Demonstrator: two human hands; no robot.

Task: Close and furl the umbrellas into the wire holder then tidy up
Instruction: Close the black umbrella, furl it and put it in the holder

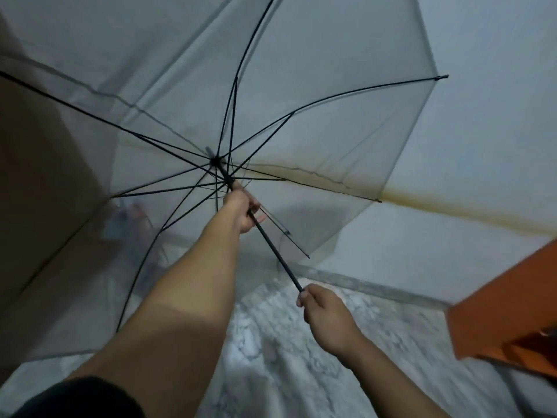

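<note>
— Hands?
— I see my left hand point(241, 211) gripping the umbrella point(271, 95) shaft by the runner, my right hand point(324, 319) clenching its lower end.
— Umbrella?
— Fully spread, held up before me.

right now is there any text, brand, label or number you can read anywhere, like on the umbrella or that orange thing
None: no text can be read in this view.
Umbrella: plain translucent canopy, black shaft and ribs, no print or logo visible.
Orange furniture at the right edge: plain surface, no label visible.
Blurred colored items behind the canopy: too hazy to tell whether they carry any writing.
</note>
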